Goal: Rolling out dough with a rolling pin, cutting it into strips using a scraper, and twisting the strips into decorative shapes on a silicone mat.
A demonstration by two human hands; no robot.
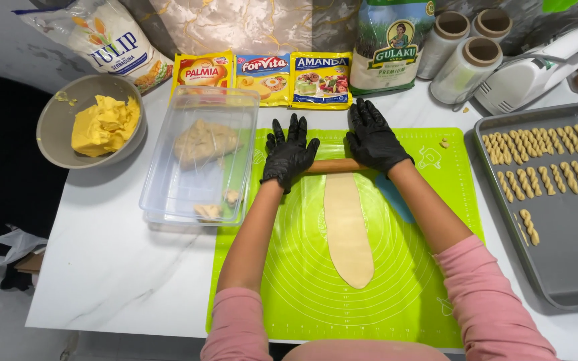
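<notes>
Both my hands wear black gloves and press flat on a wooden rolling pin lying across the far end of a long thin strip of pale dough. My left hand rests on the pin's left end, my right hand on its right end, fingers spread. The dough strip stretches toward me down the middle of a green silicone mat. A blue scraper lies partly under my right forearm.
A clear plastic box with a dough lump sits left of the mat. A grey bowl of yellow butter stands far left. A metal tray with several twisted dough pieces is at right. Packets, a flour bag, rolls and a hand mixer line the back.
</notes>
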